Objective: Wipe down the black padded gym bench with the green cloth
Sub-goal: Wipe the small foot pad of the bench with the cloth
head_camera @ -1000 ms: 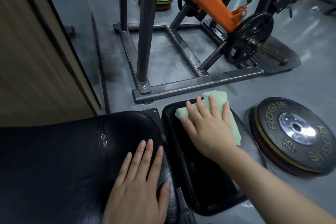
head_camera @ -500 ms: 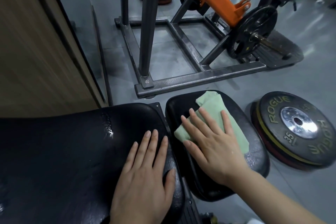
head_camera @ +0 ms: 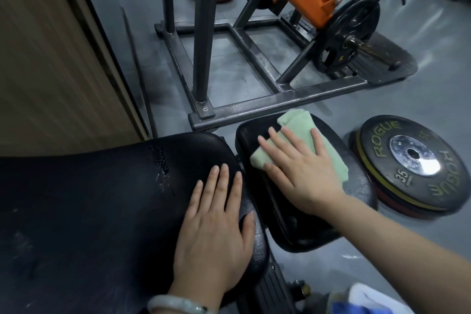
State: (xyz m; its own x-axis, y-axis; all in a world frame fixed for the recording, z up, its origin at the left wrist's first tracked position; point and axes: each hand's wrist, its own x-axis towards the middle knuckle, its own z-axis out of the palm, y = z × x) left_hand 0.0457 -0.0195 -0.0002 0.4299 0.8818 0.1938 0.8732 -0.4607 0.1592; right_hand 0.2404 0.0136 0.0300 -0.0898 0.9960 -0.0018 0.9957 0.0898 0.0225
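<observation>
One cloth (head_camera: 303,143) lies diagonally, far end upper-left.

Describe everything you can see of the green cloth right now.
The pale green terry-like cloth is folded into a thick, rumpled pad lying flat on the smaller black padded seat cushion of the bench. The right hand presses it down with straight, spread fingers, covering its middle. Its far end sticks out near the cushion's far edge; one corner shows left of the fingers, another beside the wrist.
</observation>
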